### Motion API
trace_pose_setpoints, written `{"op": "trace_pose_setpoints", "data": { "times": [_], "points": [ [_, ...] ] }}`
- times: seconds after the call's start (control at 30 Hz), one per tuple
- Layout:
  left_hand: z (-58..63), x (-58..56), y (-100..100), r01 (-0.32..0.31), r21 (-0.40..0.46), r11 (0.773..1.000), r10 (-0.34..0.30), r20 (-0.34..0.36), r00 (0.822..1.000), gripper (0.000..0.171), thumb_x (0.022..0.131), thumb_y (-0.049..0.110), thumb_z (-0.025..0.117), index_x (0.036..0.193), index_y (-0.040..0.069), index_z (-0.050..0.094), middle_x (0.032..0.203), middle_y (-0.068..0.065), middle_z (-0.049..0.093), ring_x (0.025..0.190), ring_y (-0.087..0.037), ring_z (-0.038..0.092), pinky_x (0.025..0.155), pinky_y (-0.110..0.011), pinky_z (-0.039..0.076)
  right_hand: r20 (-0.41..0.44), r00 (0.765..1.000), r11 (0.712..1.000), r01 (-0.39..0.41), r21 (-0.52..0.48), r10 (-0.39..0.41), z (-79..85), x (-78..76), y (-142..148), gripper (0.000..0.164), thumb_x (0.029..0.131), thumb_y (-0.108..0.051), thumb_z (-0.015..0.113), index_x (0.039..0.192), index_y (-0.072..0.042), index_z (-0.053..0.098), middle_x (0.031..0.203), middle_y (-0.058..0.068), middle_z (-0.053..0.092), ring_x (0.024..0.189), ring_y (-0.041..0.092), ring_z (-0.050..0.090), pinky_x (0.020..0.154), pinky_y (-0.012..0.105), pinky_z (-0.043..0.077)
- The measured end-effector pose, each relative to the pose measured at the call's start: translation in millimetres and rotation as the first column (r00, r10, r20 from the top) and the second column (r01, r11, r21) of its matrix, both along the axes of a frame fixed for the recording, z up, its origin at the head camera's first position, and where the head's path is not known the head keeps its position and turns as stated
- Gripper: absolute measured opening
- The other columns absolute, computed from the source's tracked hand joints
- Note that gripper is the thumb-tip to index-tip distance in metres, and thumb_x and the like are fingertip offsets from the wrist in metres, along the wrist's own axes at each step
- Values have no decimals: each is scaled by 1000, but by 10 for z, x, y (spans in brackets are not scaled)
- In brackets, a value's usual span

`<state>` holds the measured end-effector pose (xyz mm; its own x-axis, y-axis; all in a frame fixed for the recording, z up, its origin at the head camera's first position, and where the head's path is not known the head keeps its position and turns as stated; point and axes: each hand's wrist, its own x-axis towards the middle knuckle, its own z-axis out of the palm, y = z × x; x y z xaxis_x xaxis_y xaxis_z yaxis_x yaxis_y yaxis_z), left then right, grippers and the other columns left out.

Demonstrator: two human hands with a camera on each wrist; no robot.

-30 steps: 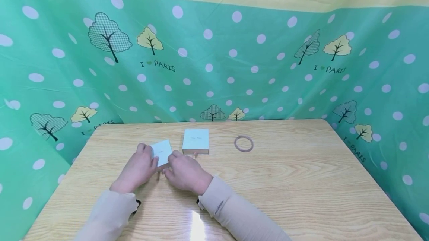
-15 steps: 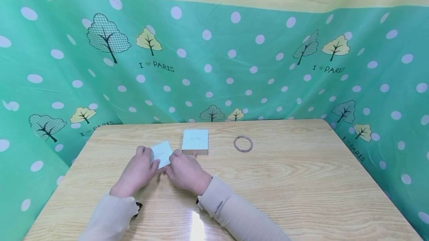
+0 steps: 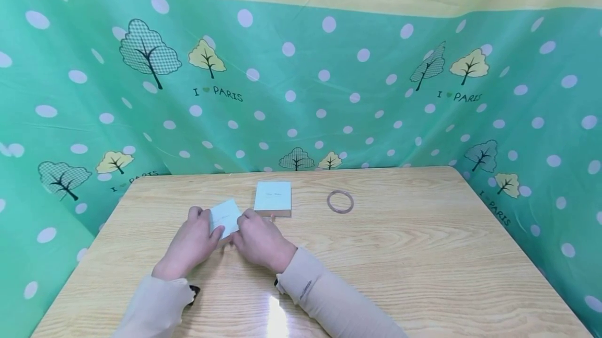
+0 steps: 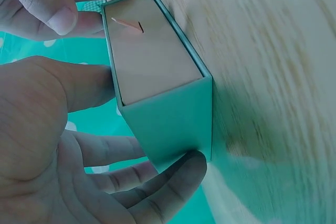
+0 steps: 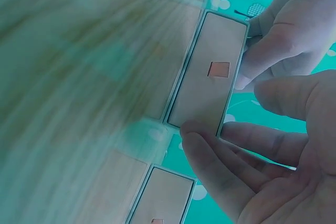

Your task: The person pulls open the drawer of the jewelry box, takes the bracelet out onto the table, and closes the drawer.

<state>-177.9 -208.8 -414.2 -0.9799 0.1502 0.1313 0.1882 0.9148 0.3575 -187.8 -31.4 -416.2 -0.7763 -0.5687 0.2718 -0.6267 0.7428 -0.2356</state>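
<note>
A person's left hand point(image 3: 190, 241) is gripping a pale blue box point(image 3: 226, 217), thumb on top, left of centre on a wooden table point(image 3: 423, 259). The right hand point(image 3: 263, 241) is touching the box's right side, thumb apart. A second box point(image 3: 273, 196) is lying nearby.

Screened-off tabletop set, room type unclear: light wood-grain table point(image 3: 423, 254); white-dotted, tree-printed green fabric backdrop point(image 3: 277, 103) on three sides.
</note>
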Motion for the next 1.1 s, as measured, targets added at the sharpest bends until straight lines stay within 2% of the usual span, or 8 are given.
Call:
{"op": "trace_pose_setpoints", "data": {
  "times": [0.1,0.2,0.33,0.43,0.63,0.83,1.1],
  "points": [
    [4,2,3,-4,-2,1000,4,2,1000,55,94,19,59,125,-23,41,117,-34,39,79,-34,58,71,-48,52,19,1000,1000,14,-13,-14,-3,-1,1,21,96,-26,57,97,-7,67,102,5,61,84,10,61,75,24,53],
    [9,5,9,-11,-2,1000,11,14,1000,56,94,20,59,126,-23,41,118,-34,38,79,-34,57,71,-48,52,33,999,999,31,-19,-31,-16,-13,-2,20,96,-25,57,95,-8,67,98,4,61,81,10,60,83,41,54],
    [22,5,17,-18,7,1000,18,32,999,58,94,21,59,126,-22,40,116,-33,38,75,-31,55,67,-44,52,48,998,999,52,-12,-51,-27,-38,-2,18,95,-26,58,88,-10,64,84,0,57,71,9,55,87,60,47],
    [34,8,23,-20,17,1000,19,52,998,58,93,23,60,125,-21,41,112,-31,38,70,-28,53,61,-38,50,72,996,998,60,-13,-58,-24,-49,-1,18,95,-26,59,83,-12,62,77,-2,54,67,8,52,88,62,46],
    [48,28,35,-28,30,999,26,82,996,56,92,24,61,121,-20,43,109,-28,37,65,-25,49,54,-32,44,85,995,998,60,-10,-59,-16,-60,1,19,95,-25,60,84,-11,63,72,-4,51,63,7,47,88,60,47],
    [61,43,49,-36,29,999,34,83,996,54,92,25,62,117,-20,46,105,-27,38,64,-24,49,53,-31,44,76,995,998,61,1,-61,-5,-53,5,18,94,-26,61,83,-11,63,70,-4,50,61,6,46,84,51,51],
    [95,70,80,-64,27,998,60,132,989,58,91,29,63,118,-20,47,102,-25,38,66,-24,49,54,-32,45,58,995,997,77,-3,-77,23,-45,14,19,93,-25,62,79,-12,61,69,-4,51,63,8,49,86,56,49]
  ]
}}
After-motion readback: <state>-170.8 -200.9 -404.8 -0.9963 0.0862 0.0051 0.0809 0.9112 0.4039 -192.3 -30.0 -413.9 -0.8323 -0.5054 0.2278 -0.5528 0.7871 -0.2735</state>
